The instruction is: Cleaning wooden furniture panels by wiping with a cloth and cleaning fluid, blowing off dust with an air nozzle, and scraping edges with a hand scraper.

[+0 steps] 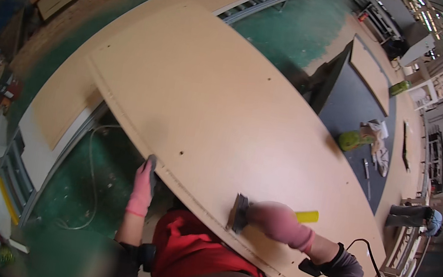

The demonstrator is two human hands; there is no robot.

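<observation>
A large pale wooden board point(209, 103) lies tilted before me. My left hand point(142, 187), in a pink glove, grips the board's near edge from below. My right hand point(277, 223), also in a pink glove, presses a dark sanding block point(238, 213) against the board close to its near edge; the hand is blurred. A yellow cylinder point(307, 216) shows just behind the right hand.
A second board point(62, 105) lies under the left end. A dark table point(350, 108) at the right holds a green-yellow power tool point(352, 140), rags and small tools. A black cable point(372, 256) runs by my right arm. Green floor point(97, 177) below.
</observation>
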